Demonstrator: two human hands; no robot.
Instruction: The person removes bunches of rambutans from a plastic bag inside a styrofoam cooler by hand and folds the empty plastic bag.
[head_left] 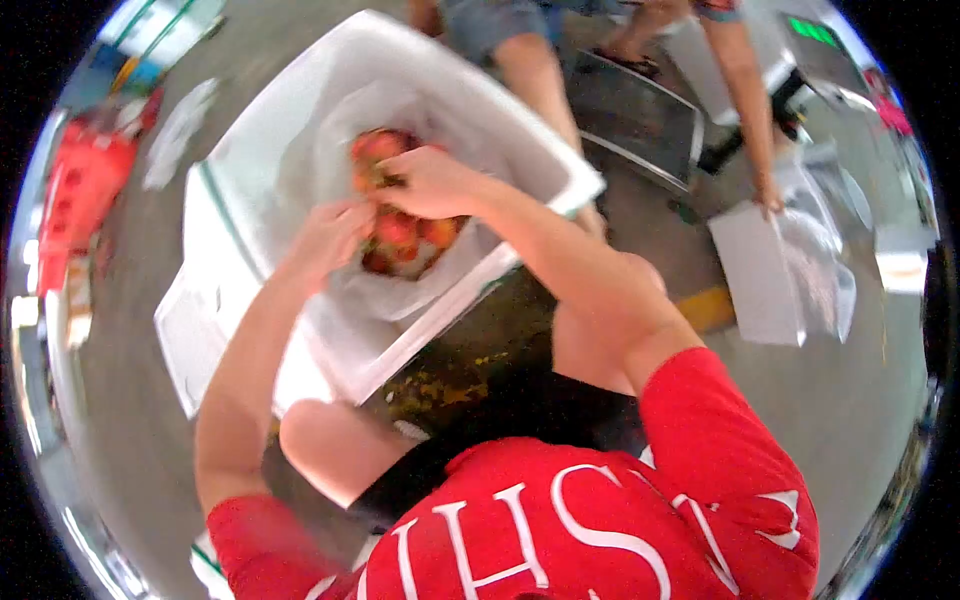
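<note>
A deep white foam box [225,150] stands in front of my knees, lined with a thin whitish plastic bag [340,120]. Several round red-orange fruits [398,232] with darker patches lie inside it; blur hides their exact kind. My right hand [435,182] reaches in over the fruits, fingers curled closed near an orange-red one. Beside it, my left hand [332,238] is closed in a pinch at the left edge of the pile, its fingertips almost meeting the right hand's. What either hand grips is too small or blurred to make out.
Another person's arm [745,90] reaches down to a white foam panel [755,275] beside clear plastic wrapping [815,240]. A metal-framed platform [640,120] lies beyond the box, near a green-lit display [812,30]. A red crate [85,190] sits at left.
</note>
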